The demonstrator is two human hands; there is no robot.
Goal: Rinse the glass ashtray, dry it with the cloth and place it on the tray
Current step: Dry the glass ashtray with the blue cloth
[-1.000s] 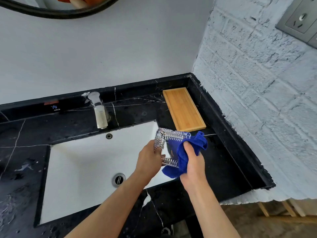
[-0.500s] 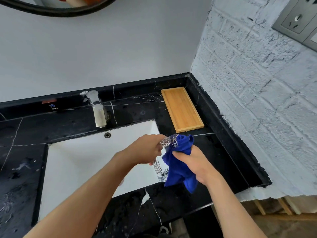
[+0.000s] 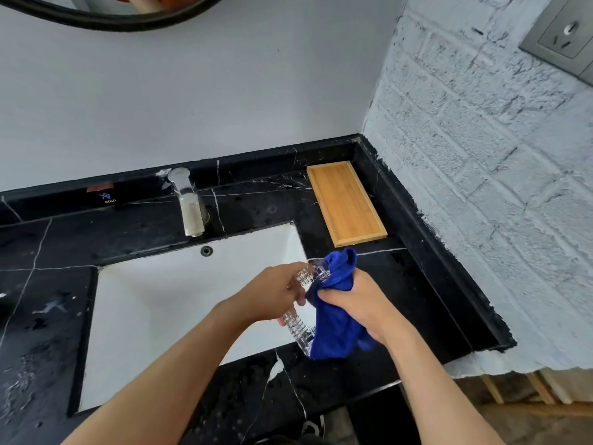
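The square cut-glass ashtray (image 3: 296,327) is held on edge over the right end of the white sink (image 3: 160,303). My left hand (image 3: 272,293) grips its left side. My right hand (image 3: 356,303) presses the blue cloth (image 3: 333,335) against the ashtray's right face, and the cloth hides most of the glass. The wooden tray (image 3: 346,203) lies bare on the black counter, behind the hands and to the right, next to the brick wall.
A chrome faucet (image 3: 189,203) stands behind the sink. The black marble counter (image 3: 41,316) looks wet on the left. A white brick wall (image 3: 481,187) closes the right side, with a power socket (image 3: 564,36) high up. A round mirror hangs above.
The ashtray has turned from facing me to standing edge-on. My left hand now grips it from above, and my right hand with the cloth has wrapped round its right side.
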